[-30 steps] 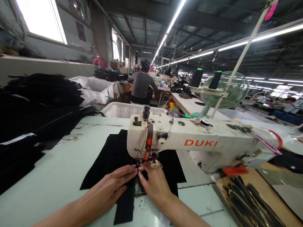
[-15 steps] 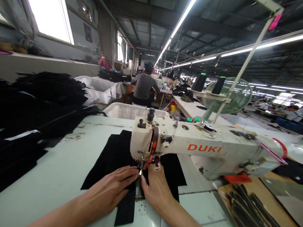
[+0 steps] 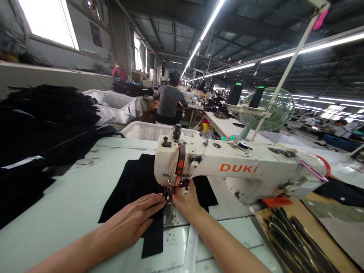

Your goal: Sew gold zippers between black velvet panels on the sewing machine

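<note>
Black fabric lies under the head of a white sewing machine marked DUKI. My left hand rests flat on the fabric just left of the needle area, its fingers stretched out and pointing to the presser foot. On the other side of the foot, my right hand reaches in under the machine head; its fingertips are partly hidden there, and what they hold, if anything, cannot be made out. A white strip hangs near my right wrist.
Stacks of black cloth stand at the left. Behind the machine are white bins, a seated person, thread cones and a green fan. A wooden tray with dark strips is at right.
My right hand has moved further in beneath the machine head. Black fabric at the right has shifted away from me, and the white strip has come into view by my right wrist.
</note>
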{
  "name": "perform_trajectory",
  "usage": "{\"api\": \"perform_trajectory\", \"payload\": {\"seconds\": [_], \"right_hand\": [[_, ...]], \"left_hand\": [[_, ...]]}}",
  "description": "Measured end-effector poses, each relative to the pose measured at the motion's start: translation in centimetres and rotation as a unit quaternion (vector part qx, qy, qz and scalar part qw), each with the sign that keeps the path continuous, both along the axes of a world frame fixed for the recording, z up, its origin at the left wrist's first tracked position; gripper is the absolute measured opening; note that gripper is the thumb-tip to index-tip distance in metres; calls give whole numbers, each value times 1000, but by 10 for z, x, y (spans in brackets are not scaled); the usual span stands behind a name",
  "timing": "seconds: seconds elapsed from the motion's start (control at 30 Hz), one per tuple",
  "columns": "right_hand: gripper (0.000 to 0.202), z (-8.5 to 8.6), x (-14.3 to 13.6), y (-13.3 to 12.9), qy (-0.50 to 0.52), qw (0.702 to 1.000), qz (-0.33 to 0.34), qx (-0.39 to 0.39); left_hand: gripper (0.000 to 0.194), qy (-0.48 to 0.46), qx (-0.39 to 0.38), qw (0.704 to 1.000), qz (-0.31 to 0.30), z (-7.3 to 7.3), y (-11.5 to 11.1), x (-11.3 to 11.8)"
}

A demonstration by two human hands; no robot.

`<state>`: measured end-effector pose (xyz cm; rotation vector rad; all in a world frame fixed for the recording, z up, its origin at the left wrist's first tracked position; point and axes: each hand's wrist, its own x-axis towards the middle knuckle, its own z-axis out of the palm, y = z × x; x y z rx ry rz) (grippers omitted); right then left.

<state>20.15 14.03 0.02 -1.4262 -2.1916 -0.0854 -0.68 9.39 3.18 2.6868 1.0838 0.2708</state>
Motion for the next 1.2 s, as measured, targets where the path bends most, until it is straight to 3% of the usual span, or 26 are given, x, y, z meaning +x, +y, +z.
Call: {"api": "perform_trajectory", "payload": {"seconds": [0.2, 0.37, 0.57, 0.8, 0.97, 1.2], "right_hand": [[32, 21, 25, -37, -16, 998, 55, 21], [25, 16, 24, -45, -19, 983, 171, 63], [18, 0, 16, -34, -1, 987, 159, 27], [17, 0, 14, -30, 48, 991, 121, -7], [20, 1, 11, -28, 79, 991, 105, -9], [14, -4, 13, -36, 42, 991, 119, 47]], "left_hand": [[62, -45, 1, 999, 0, 0, -4, -1], [51, -85, -18, 996, 27, -10, 0, -7], [40, -141, -55, 987, 46, -15, 7, -14], [44, -117, -71, 989, 52, -21, 5, -14], [51, -105, -44, 993, 43, -17, 1, -13], [67, -31, 75, 995, -52, -10, 2, -5]]}}
